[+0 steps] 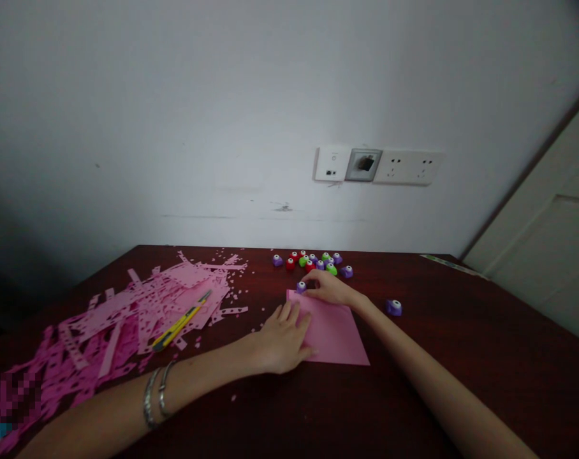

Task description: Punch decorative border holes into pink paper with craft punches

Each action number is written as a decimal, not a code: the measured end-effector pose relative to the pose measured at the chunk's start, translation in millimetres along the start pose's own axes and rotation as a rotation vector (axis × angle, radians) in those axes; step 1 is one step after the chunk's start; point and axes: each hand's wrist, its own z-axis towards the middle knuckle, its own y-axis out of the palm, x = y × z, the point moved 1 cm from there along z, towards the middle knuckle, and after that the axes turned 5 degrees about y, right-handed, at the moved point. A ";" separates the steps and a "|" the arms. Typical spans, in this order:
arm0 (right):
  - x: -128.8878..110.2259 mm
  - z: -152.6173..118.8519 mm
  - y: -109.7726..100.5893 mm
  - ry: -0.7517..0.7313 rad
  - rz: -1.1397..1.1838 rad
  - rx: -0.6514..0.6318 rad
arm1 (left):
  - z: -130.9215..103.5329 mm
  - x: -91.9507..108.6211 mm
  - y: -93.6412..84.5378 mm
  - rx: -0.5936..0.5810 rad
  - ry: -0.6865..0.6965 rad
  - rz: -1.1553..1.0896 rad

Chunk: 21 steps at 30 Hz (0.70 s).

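Note:
A pink sheet of paper (337,338) lies on the dark red-brown table. My left hand (284,338) rests flat on its left part, fingers spread. At the sheet's far left corner, the fingers of my right hand (328,287) are closed around a small purple craft punch (301,287) with a white round top. The punch sits right at the paper's far edge; how far the paper goes into it is hidden. Beyond my right hand stands a cluster of similar punches in purple, red (290,263) and green (331,269). Another purple punch (393,308) is right of my right forearm.
On the left spreads a heap of pink paper strips and scraps (127,319), many with punched holes. A yellow utility knife (182,322) lies on it. Tiny pink bits are scattered nearby. A ruler-like strip (452,265) lies far right. Behind is a wall with sockets (409,167).

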 end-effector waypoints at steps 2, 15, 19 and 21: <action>1.1 -0.4 -0.4 0.022 0.006 0.010 | -0.3 -0.4 2.0 0.009 0.001 -0.003; 10.2 -49.8 -42.1 0.126 -0.065 0.178 | -8.1 4.1 -1.7 0.001 -0.013 -0.012; -0.3 -96.7 -59.4 0.141 -0.068 0.152 | -7.2 3.5 0.8 -0.013 -0.011 -0.015; -2.5 -120.7 -63.3 0.177 -0.067 0.118 | -6.7 3.1 2.2 -0.004 -0.004 -0.017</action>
